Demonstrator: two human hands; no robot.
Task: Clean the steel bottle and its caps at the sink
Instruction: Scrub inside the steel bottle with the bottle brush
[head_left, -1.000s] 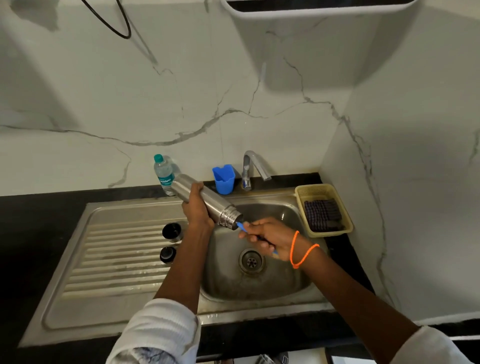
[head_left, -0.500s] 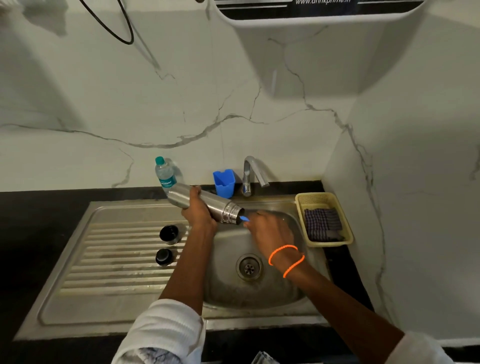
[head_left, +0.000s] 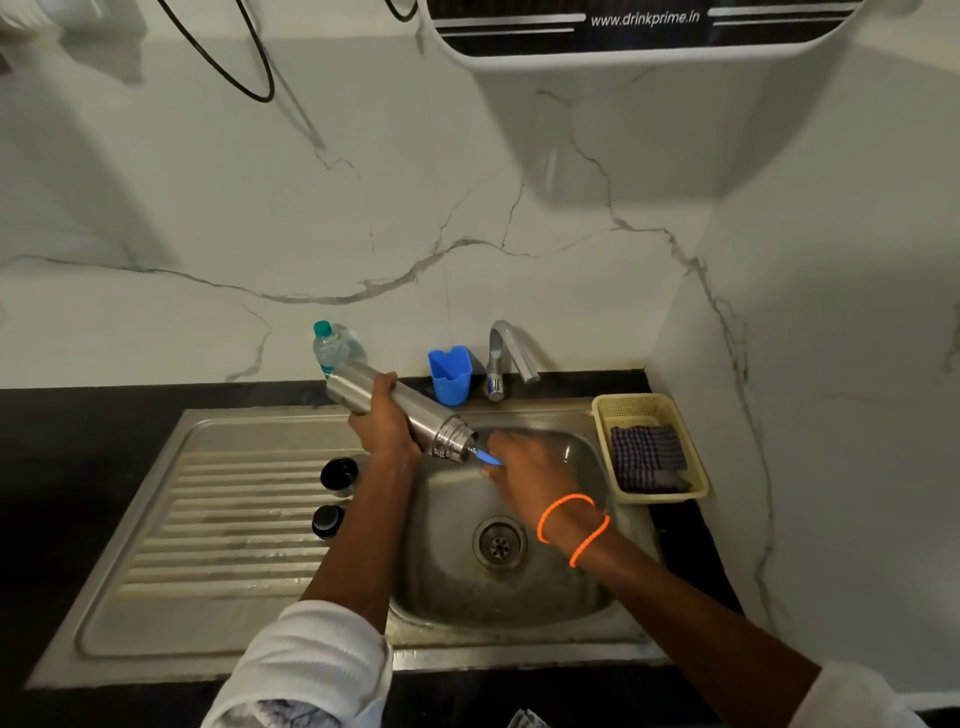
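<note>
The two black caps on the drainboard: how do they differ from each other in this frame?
The farther cap looks larger than the nearer cap. The farther cap shows a silvery band under its black top; the nearer cap looks all black. The farther cap lies close beside the left hand's wrist, the nearer cap closer to the forearm. Both sit apart on the drainboard, untouched.

Blue cup (head_left: 450, 375) beside tap (head_left: 506, 358); cloth (head_left: 647, 457) in basket (head_left: 696, 467).

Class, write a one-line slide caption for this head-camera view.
Left hand tilts the steel bottle over the sink while the right hand works a blue-handled brush into its mouth.
</note>
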